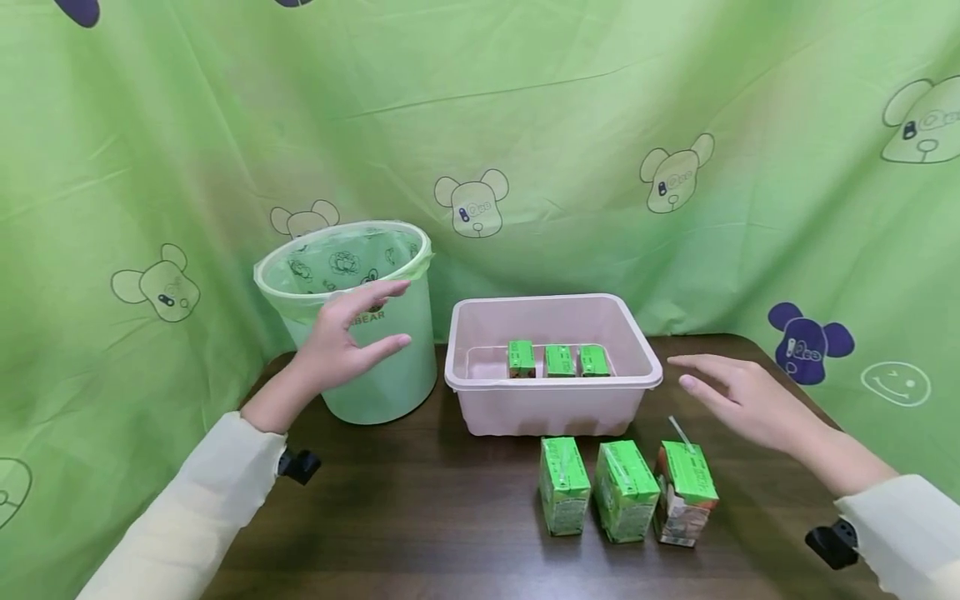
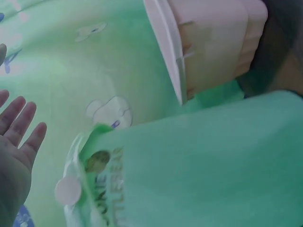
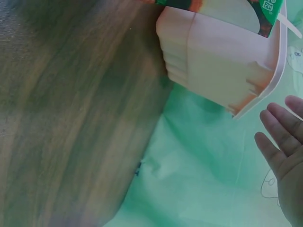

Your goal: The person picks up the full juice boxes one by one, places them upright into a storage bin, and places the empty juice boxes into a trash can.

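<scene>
My left hand (image 1: 341, 337) hovers in front of the green bin (image 1: 390, 367), its fingers and thumb apart with nothing between them. To the right, my right hand (image 1: 750, 400) is in the air beside the pink tub (image 1: 551, 408), also holding nothing. Three green-topped drink cartons stand in front of the tub: a left one (image 1: 565, 485), a middle one (image 1: 626, 492) and a right one (image 1: 684, 493) with a straw (image 1: 681, 433) sticking up. Inside the tub are three more green-topped cartons (image 1: 558, 361). In both wrist views the fingers are spread and relaxed.
The bin has a patterned liner (image 1: 345, 262) folded over its rim and stands at the tub's left. Everything rests on a dark wooden table (image 1: 405, 517). A green curtain (image 1: 562, 108) with bear prints hangs behind and at both sides.
</scene>
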The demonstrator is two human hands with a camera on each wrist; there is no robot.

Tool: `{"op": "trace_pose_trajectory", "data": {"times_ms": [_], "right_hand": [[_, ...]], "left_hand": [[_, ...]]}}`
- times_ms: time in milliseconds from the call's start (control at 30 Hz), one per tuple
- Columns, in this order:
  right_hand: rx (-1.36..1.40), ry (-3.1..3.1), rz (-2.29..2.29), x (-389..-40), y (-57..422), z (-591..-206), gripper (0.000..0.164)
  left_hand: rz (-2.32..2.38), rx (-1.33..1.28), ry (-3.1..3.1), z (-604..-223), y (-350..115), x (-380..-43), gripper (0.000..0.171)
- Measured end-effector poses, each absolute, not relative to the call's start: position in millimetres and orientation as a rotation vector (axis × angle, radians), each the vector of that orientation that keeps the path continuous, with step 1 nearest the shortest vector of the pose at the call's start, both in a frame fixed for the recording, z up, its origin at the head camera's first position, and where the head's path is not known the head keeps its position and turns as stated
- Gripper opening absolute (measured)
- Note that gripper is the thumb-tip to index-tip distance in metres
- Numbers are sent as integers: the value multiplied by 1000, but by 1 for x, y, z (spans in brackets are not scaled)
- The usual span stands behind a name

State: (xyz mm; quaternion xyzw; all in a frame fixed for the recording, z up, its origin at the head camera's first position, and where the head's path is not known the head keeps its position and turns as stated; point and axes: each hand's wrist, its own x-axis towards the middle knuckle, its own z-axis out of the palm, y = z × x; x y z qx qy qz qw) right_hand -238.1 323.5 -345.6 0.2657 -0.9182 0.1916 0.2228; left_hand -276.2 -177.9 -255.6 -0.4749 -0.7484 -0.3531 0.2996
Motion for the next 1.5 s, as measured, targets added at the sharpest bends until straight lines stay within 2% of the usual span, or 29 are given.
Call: {"op": "trace_pose_trajectory", "data": {"times_ms": [233,467,733,933,1500], "right_hand": [[714,-2519,620,-231,325,-347,32],[805,-2490,707,-225,325,-350,37],[862,-2442,777,-215,328,-355,45],[936,-2378,845,-209,328,-359,53],[958,-2382,922,-197,328,-371,55]], "left_hand": [[-826,-1142,-1906,-247,-201,-273,61],[-666,-937,-1887,-255,-225,-275,56],[-555,-743,-1901,-265,-246,-280,73],[-477,-722,-1926,-270,-256,-284,73],[-335,-673,-1975,-287,-271,-310,76]]}}
